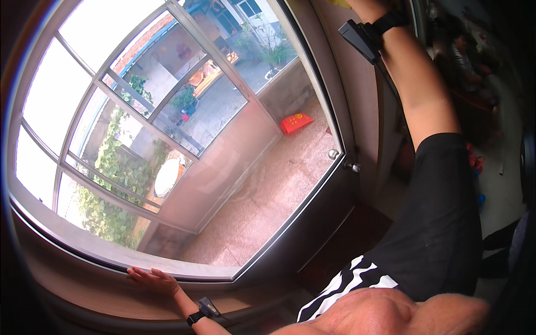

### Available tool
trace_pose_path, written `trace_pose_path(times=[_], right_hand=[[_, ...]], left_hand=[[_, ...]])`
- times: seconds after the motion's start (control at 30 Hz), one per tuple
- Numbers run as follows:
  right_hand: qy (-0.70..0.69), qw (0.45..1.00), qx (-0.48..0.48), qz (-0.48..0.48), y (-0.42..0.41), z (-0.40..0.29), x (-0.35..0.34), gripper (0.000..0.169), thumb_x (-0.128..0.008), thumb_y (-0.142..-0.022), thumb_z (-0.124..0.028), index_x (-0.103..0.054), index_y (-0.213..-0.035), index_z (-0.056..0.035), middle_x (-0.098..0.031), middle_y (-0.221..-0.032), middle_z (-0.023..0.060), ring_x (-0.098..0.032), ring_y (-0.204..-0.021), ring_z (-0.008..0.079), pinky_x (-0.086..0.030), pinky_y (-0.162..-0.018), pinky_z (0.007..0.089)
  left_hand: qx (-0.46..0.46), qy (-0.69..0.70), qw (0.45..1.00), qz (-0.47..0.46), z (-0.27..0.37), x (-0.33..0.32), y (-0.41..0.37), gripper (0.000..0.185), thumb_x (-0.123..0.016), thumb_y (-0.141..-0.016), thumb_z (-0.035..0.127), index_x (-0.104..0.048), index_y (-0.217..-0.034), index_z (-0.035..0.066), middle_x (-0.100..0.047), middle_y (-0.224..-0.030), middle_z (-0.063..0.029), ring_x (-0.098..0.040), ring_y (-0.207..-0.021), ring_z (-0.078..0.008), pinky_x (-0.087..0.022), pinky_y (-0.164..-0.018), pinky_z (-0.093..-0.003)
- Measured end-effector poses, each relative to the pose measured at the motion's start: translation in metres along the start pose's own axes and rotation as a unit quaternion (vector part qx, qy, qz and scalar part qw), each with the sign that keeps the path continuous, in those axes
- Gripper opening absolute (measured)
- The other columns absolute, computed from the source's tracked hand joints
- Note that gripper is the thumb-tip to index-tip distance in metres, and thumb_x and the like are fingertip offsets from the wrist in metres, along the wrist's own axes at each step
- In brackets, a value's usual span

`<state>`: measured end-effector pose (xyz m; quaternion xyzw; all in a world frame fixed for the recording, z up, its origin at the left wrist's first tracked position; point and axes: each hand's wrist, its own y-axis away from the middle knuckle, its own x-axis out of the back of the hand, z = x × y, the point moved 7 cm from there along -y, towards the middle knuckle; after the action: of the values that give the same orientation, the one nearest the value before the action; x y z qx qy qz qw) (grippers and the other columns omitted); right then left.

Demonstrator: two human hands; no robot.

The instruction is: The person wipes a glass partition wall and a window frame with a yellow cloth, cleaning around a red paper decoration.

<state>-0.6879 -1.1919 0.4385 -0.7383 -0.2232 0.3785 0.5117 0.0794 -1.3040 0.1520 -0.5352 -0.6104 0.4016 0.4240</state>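
My left hand (154,281) rests with its palm near the lower edge of a large window frame (184,270), over a brown wooden ledge (104,289). Its fingers are somewhat spread and hold nothing. A black strap with a small device (205,310) is on that wrist. My right hand (367,7) reaches up to the top edge of the view, and its fingers are cut off there. A bit of yellow material (341,3) shows beside it; I cannot tell how it is held. That wrist also wears a black strap and device (361,42). Before me is the wide glass pane (234,184).
A round metal knob (355,167) sits by the frame's corner. Behind the glass are a tiled floor (247,217), a red bag with writing (296,123), a framed glazed partition (150,121) and green plants. Blurred people (465,63) appear at the far right.
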Motion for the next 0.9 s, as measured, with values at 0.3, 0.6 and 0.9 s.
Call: trace_pose_path(times=[0.3, 0.6, 0.9], right_hand=[[-0.034, 0.996, 0.053, -0.067, 0.127, 0.029, 0.043, 0.041, -0.046, -0.097, -0.025, -0.050, -0.122, 0.0065, -0.056, -0.119, 0.0287, -0.055, -0.112, 0.0423, -0.043, -0.099, 0.0474], [-0.026, 0.983, 0.011, -0.182, 0.294, 0.077, 0.063, 0.052, -0.053, -0.089, -0.031, -0.049, -0.127, 0.0033, -0.054, -0.126, 0.0267, -0.048, -0.122, 0.0432, -0.033, -0.109, 0.0517], [-0.067, 0.944, -0.073, -0.314, 0.462, 0.113, 0.132, 0.041, -0.070, -0.073, -0.018, -0.062, -0.110, -0.0034, -0.061, -0.113, 0.0166, -0.054, -0.108, 0.0376, -0.043, -0.096, 0.0473]], left_hand=[[-0.023, -0.001, 1.000, -0.008, 0.012, 0.015, -0.013, 0.059, -0.029, -0.104, 0.036, -0.038, -0.144, -0.006, -0.038, -0.147, -0.0280, -0.035, -0.137, -0.0451, -0.023, -0.117, -0.0535], [-0.050, -0.033, 0.998, 0.002, 0.017, 0.025, -0.017, 0.058, -0.028, -0.103, 0.036, -0.043, -0.140, -0.005, -0.044, -0.143, -0.0276, -0.039, -0.133, -0.0464, -0.027, -0.114, -0.0543], [-0.051, -0.066, 0.997, -0.003, 0.017, 0.016, -0.014, 0.059, -0.025, -0.103, 0.038, -0.044, -0.139, -0.006, -0.046, -0.141, -0.0277, -0.043, -0.129, -0.0476, -0.030, -0.111, -0.0555]])
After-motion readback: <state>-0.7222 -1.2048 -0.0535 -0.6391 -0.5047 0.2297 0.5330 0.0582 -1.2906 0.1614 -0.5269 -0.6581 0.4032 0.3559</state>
